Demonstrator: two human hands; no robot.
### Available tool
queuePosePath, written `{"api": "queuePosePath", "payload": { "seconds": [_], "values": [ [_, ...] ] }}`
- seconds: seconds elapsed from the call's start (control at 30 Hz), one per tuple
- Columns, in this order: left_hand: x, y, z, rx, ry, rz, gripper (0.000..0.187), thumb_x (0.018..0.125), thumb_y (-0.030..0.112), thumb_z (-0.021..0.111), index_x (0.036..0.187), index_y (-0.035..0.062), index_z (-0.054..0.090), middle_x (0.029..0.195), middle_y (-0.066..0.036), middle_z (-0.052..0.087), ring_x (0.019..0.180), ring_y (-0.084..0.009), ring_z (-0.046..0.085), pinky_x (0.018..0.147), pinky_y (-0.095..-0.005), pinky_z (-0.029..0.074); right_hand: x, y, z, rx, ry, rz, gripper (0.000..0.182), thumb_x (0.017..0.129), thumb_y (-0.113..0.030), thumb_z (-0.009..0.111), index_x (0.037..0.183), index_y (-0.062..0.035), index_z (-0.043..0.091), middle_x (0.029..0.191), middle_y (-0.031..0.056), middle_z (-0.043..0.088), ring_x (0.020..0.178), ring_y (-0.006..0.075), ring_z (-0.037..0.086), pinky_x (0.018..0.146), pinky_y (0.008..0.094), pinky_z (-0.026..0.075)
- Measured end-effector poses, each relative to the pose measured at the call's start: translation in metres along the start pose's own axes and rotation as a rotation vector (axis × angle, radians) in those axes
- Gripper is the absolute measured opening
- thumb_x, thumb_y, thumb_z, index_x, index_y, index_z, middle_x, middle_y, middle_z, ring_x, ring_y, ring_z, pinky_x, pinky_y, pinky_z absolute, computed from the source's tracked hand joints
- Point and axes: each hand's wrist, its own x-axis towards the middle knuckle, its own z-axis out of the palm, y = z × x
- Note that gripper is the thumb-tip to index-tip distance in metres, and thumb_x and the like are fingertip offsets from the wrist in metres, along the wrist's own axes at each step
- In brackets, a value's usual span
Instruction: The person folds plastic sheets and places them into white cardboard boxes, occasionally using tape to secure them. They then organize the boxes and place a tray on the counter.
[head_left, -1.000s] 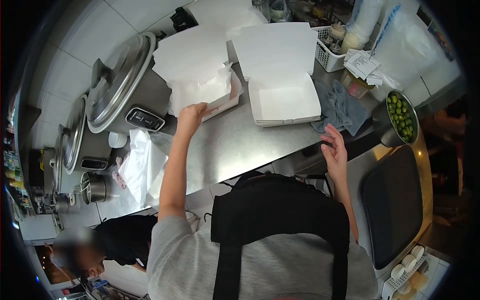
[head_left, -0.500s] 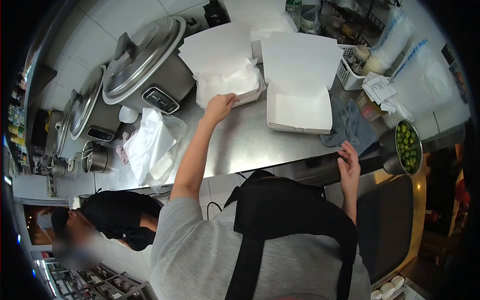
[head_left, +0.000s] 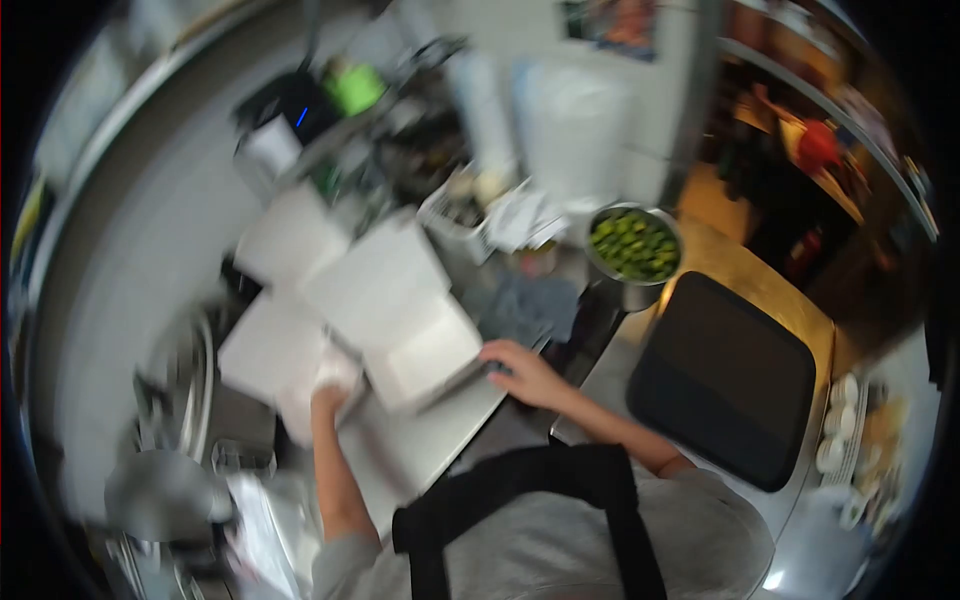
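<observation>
At the paper-lined box [head_left: 305, 405] on the steel counter [head_left: 400, 450] is my left hand [head_left: 328, 392]; blur hides its fingers and whatever they may hold. My right hand [head_left: 520, 372] has its fingers apart and holds nothing, close to the right edge of the open white box [head_left: 425, 355]. The lids of both boxes stand raised. A grey-blue cloth [head_left: 530, 305] lies beyond my right hand.
Right of the cloth stands a metal pot of small green fruits [head_left: 635, 243]. A dark tray [head_left: 722, 380] lies farther right. Behind the boxes are a white basket [head_left: 455, 225] and papers [head_left: 525, 218]. Cookers [head_left: 225, 400] stand at the left.
The view has swung to the right and blurred, tilting the counter and boxes. My right hand has come closer to the open white box. My left hand remains at the lined box.
</observation>
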Motion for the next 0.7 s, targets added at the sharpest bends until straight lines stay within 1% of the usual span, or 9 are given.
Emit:
{"api": "queuePosePath", "payload": {
  "seconds": [0.1, 0.17, 0.23, 0.3, 0.33, 0.37, 0.47, 0.53, 0.7],
  "values": [
    [-0.011, 0.007, -0.034, -0.057, -0.05, -0.008, 0.054, 0.084, 0.052, 0.041, 0.112, 0.0105, 0.061, 0.118, -0.011, 0.058, 0.11, -0.0323, 0.053, 0.095, -0.044, 0.039, 0.015, 0.018, -0.009, -0.219, 0.253, 0.061, 0.029, 0.076, -0.012, 0.062, 0.104, -0.0038, 0.057, 0.107, 0.0131, 0.054, 0.104, 0.0286, 0.05, 0.088, 0.0405, 0.04],
    [-0.005, 0.002, -0.047, -0.388, -0.1, -0.103, 0.055, 0.082, 0.047, 0.051, 0.114, 0.0036, 0.059, 0.116, -0.017, 0.059, 0.109, -0.0334, 0.054, 0.094, -0.0409, 0.041, 0.015, 0.03, -0.012, -0.784, 0.13, 0.108, 0.022, 0.072, -0.011, 0.063, 0.093, -0.0055, 0.061, 0.097, 0.0087, 0.055, 0.094, 0.0247, 0.052, 0.077, 0.0379, 0.04],
    [-0.026, 0.001, -0.061, -0.454, -0.079, -0.151, 0.055, 0.08, 0.044, 0.055, 0.114, 0.0009, 0.059, 0.115, -0.019, 0.059, 0.109, -0.0341, 0.054, 0.093, -0.0395, 0.041, 0.006, 0.062, -0.005, -0.864, 0.094, 0.036, 0.018, 0.07, -0.012, 0.063, 0.088, -0.0073, 0.063, 0.093, 0.0066, 0.055, 0.09, 0.0228, 0.051, 0.075, 0.0364, 0.038],
    [-0.045, 0.032, -0.089, -0.498, 0.373, -0.064, 0.046, 0.081, 0.03, 0.061, 0.111, -0.0037, 0.058, 0.112, -0.022, 0.059, 0.108, -0.0348, 0.055, 0.092, -0.038, 0.042, 0.003, 0.08, -0.003, -0.956, 0.048, -0.036, 0.015, 0.068, -0.013, 0.063, 0.082, -0.009, 0.064, 0.089, 0.0045, 0.055, 0.087, 0.021, 0.051, 0.072, 0.0348, 0.037],
    [-0.051, 0.047, -0.1, -0.493, 0.363, -0.058, 0.046, 0.081, 0.03, 0.061, 0.111, -0.0037, 0.058, 0.112, -0.022, 0.059, 0.108, -0.0348, 0.055, 0.092, -0.038, 0.042, 0.009, 0.083, -0.002, -0.982, 0.045, -0.046, 0.015, 0.066, -0.015, 0.064, 0.08, -0.0097, 0.064, 0.088, 0.0036, 0.054, 0.087, 0.0206, 0.051, 0.074, 0.0353, 0.037],
    [-0.058, 0.059, -0.108, -0.603, 0.509, 0.028, 0.041, 0.082, 0.024, 0.061, 0.112, -0.0038, 0.058, 0.113, -0.021, 0.059, 0.108, -0.0344, 0.054, 0.092, -0.0381, 0.043, 0.011, 0.083, 0.0, -1.001, 0.032, -0.059, 0.015, 0.064, -0.016, 0.066, 0.078, -0.0105, 0.063, 0.086, 0.0028, 0.053, 0.088, 0.0202, 0.051, 0.075, 0.0359, 0.037],
    [-0.101, 0.126, -0.146, -0.763, 0.722, 0.087, 0.034, 0.082, 0.012, 0.06, 0.113, -0.0017, 0.056, 0.119, -0.018, 0.055, 0.112, -0.0308, 0.051, 0.093, -0.0381, 0.042, 0.021, 0.075, -0.005, -1.025, -0.073, 0.016, 0.016, 0.065, -0.019, 0.067, 0.077, -0.0101, 0.062, 0.086, 0.0034, 0.055, 0.089, 0.0206, 0.052, 0.076, 0.0362, 0.036],
    [-0.113, 0.154, -0.158, -0.741, 0.752, 0.221, 0.037, 0.081, 0.011, 0.062, 0.116, 0.0022, 0.056, 0.125, -0.017, 0.052, 0.116, -0.0305, 0.048, 0.094, -0.0379, 0.04, 0.028, 0.069, -0.01, -0.91, 0.03, 0.032, 0.013, 0.068, -0.018, 0.067, 0.077, -0.0095, 0.061, 0.088, 0.0051, 0.056, 0.091, 0.0233, 0.053, 0.076, 0.0378, 0.037],
    [-0.164, 0.24, -0.151, -0.625, 0.64, 0.314, 0.042, 0.077, 0.011, 0.065, 0.118, 0.0057, 0.055, 0.129, -0.017, 0.048, 0.121, -0.0358, 0.042, 0.1, -0.0424, 0.035, 0.041, 0.045, -0.022, -0.173, 0.185, 0.081, 0.017, 0.082, -0.018, 0.056, 0.076, -0.0029, 0.053, 0.076, 0.0145, 0.055, 0.076, 0.036, 0.054, 0.064, 0.0434, 0.043]
  ]
}}
